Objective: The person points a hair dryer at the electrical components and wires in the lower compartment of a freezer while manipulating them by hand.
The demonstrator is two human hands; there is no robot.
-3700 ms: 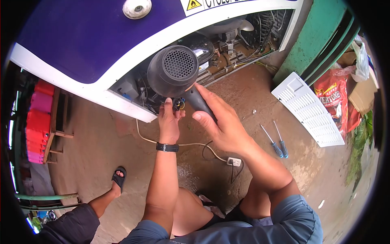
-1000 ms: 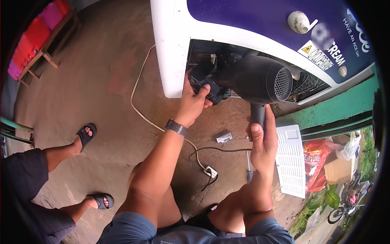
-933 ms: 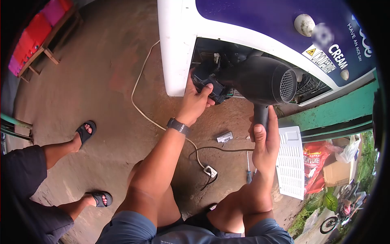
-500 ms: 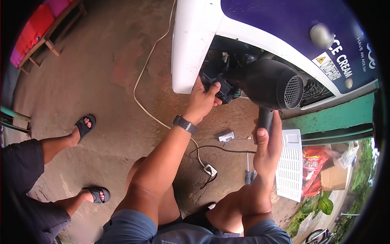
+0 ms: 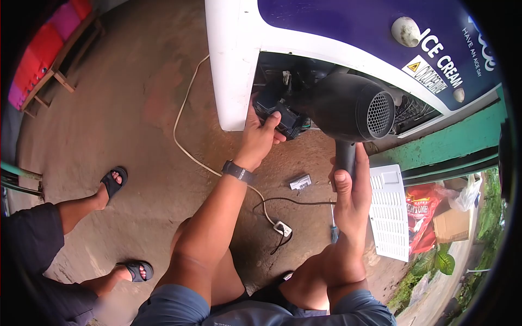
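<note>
My right hand [image 5: 352, 179] is wrapped round the handle of a black hair dryer [image 5: 345, 106], whose round rear grille faces right. The dryer's front end points left, towards a black boxy part [image 5: 281, 117] at the opening of the ice cream freezer [image 5: 231, 65]. My left hand [image 5: 262, 136] grips that part, thumb on top, at the left end of the opening. Dark components and wires show inside, partly hidden by the dryer. A cord runs over the floor to a white power socket [image 5: 282, 228].
A small silvery object [image 5: 300, 182] and a screwdriver [image 5: 334, 233] lie on the floor. The white vented panel [image 5: 390, 212] rests at the right, by a red bag [image 5: 422, 217] and a cardboard box [image 5: 451, 225]. Another person's sandalled feet [image 5: 113, 182] are at the left.
Compared with the oldest frame, the view has turned, the dryer now points left and the black part is in my left hand. Over the last second both grips stay the same while the view shifts slightly.
</note>
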